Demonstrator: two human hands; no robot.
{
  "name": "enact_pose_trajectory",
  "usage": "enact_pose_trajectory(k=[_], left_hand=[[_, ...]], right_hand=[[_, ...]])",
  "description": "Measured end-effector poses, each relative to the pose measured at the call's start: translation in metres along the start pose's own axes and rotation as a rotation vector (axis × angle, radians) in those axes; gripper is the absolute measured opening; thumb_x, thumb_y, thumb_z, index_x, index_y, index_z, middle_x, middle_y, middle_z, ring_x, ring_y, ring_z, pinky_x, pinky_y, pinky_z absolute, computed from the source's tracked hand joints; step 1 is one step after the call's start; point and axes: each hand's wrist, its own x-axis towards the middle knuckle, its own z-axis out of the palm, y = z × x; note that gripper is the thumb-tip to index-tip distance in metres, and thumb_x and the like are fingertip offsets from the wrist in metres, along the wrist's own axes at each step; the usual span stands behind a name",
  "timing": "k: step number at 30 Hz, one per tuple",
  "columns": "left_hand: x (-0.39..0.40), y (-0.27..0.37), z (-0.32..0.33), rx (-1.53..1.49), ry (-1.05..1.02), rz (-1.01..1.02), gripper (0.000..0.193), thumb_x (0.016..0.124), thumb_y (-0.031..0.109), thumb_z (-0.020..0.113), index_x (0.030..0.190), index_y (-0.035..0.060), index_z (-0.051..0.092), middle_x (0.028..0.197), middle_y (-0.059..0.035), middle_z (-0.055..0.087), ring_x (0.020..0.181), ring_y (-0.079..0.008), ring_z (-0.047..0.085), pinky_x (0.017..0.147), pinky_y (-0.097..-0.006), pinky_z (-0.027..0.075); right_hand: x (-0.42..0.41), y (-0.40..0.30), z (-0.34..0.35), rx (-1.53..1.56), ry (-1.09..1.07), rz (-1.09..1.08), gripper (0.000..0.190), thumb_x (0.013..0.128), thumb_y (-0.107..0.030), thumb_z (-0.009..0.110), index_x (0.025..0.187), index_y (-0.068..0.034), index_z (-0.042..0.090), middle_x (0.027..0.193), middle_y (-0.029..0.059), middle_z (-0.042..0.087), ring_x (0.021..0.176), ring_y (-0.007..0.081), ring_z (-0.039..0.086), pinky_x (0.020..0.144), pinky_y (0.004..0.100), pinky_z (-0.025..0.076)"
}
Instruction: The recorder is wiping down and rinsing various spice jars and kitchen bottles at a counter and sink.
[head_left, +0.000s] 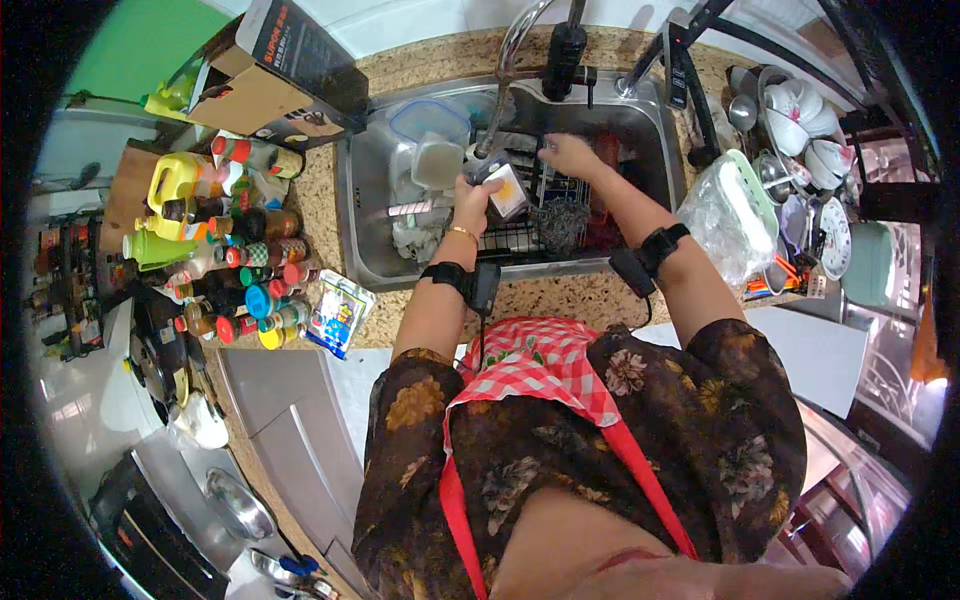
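Note:
My left hand (474, 201) holds a small white container (510, 192) with a yellow patch, tilted below the end of the curved metal faucet (516, 45). My right hand (571, 156) is over the stainless steel sink (360, 259), its fingers curled beside a black frame; whether they grip it cannot be made out. A grey scouring-mesh clump (562, 223) lies on a wire rack (510, 241) below both hands. Clear plastic food containers (437, 161) are stacked at the sink's left side. Something red, partly in shadow, sits in the basin at right.
Several sauce and seasoning bottles (262, 225) crowd the left counter beside a blue-and-white packet (339, 311). A cardboard box (300, 82) stands behind them. To the right are a pale green basket in plastic wrap (731, 214) and stacked bowls (806, 120).

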Motion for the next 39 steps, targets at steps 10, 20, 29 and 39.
enact_pose_trajectory(k=[10,20,29,39], left_hand=[[0.007,0.01,0.0,-0.065,0.022,-0.097,0.041,0.088,0.026,0.065,0.118,0.003,0.049,0.106,-0.0072,0.058,0.095,-0.0202,0.059,0.076,-0.0346,0.05],[0.019,0.001,0.0,-0.357,-0.029,-0.023,0.046,0.098,0.041,0.046,0.13,0.0081,0.048,0.111,-0.0032,0.058,0.099,-0.0154,0.056,0.085,-0.0318,0.046],[0.027,-0.014,-0.012,-0.115,0.217,0.077,0.057,0.088,0.022,0.066,0.132,-0.0015,0.04,0.118,-0.0113,0.052,0.104,-0.0193,0.053,0.088,-0.0309,0.045],[0.026,0.01,-0.009,0.074,0.039,0.087,0.04,0.085,0.021,0.067,0.114,-0.001,0.053,0.103,-0.0066,0.06,0.091,-0.0178,0.058,0.08,-0.0311,0.045]], right_hand=[[0.006,-0.041,0.057,0.733,-0.278,-0.196,0.094,0.069,-0.039,0.079,0.14,0.001,0.033,0.128,0.0194,0.052,0.118,0.0284,0.05,0.1,0.0342,0.038],[0.021,-0.045,0.086,1.365,-0.553,-0.033,0.064,0.077,-0.034,0.072,0.126,0.0,0.048,0.113,0.0097,0.061,0.102,0.0234,0.059,0.09,0.0337,0.045],[0.032,-0.052,0.091,0.943,-0.069,-0.087,0.044,0.088,-0.035,0.06,0.115,-0.001,0.057,0.111,0.0106,0.063,0.1,0.0234,0.059,0.086,0.0335,0.045],[0.041,-0.03,0.083,1.104,-0.443,-0.11,0.053,0.064,-0.017,0.075,0.109,0.003,0.054,0.099,0.0089,0.06,0.092,0.0194,0.057,0.082,0.0323,0.045]])
